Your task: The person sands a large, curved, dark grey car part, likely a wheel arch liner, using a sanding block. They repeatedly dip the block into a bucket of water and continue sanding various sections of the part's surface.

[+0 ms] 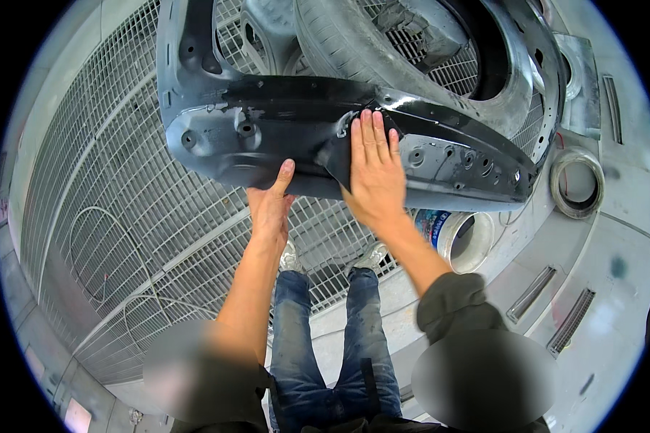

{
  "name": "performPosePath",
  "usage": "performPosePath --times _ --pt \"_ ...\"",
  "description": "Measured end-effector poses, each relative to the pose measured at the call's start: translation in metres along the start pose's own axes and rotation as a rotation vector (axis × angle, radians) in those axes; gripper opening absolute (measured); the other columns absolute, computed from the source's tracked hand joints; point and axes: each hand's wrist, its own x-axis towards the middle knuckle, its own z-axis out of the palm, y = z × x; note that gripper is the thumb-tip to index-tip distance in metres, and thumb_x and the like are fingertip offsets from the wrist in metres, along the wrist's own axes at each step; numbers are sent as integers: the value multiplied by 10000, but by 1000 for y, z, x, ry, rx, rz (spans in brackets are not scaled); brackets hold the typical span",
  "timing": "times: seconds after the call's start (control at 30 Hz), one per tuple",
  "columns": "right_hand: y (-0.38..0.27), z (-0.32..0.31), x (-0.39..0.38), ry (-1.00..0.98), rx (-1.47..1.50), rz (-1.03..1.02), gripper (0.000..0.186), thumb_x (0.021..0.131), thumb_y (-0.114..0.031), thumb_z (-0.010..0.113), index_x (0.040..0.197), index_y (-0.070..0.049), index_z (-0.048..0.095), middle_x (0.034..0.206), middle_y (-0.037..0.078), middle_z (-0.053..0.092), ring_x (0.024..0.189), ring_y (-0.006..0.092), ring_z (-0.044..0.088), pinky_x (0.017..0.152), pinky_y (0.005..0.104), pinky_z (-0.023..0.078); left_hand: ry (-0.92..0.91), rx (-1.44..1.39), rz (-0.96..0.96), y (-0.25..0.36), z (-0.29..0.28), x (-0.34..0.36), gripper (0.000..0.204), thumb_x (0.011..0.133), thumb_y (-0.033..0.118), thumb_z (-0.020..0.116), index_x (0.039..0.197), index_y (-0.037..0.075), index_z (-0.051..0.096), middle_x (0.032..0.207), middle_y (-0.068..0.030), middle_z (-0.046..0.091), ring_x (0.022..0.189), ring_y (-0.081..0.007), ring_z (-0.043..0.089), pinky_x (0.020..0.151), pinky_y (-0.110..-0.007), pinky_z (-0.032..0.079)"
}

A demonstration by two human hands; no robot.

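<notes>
A large black-and-grey car body panel (pixel 282 137) with several holes lies across the view in front of me, its finish worn to grey in patches. My left hand (pixel 269 206) grips its near edge, the thumb on top and the fingers mostly hidden below. Right of the panel's middle, my right hand (pixel 377 169) presses flat with straight fingers, the thumb out of sight. Under that palm is a black sheet of sandpaper (pixel 336 160), one corner sticking out to the left and a little more showing by the fingertips.
Behind the panel lies a dusty tyre (pixel 347 43) on the metal floor grating (pixel 123 144). A bucket (pixel 477 242) lies tipped below the panel's right part. To the right are a tape-like ring (pixel 578 206) and slotted drains (pixel 572 321). A thin hose (pixel 126 231) curves over the grating.
</notes>
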Motion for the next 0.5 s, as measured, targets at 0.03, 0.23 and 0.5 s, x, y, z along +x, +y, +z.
performPosePath --times 0.03,0.23,0.5 --pt "-16 6 0 70 84 99 942 772 -192 755 1551 81 302 1648 225 299 1560 333 245 1265 510 167 0 4 9 0 3 -1 648 871 279 854 1369 62 501 1183 -61 676 976 -162 683 822 -312 551" --pt "38 -39 -24 -294 -19 -268 950 737 -271 792 1552 -17 376 1654 179 311 1556 302 258 1264 468 217 -9 -20 -5 1 -7 2 612 881 268 843 1356 49 525 1201 -77 679 999 -185 688 855 -314 558" --pt "19 -20 -10 -71 25 -119 766 837 -192 641 1506 83 389 1636 269 285 1557 382 227 1256 523 191 -30 16 -7 -3 -7 9 655 857 298 864 1352 27 530 1220 -90 671 1036 -202 686 883 -336 572"
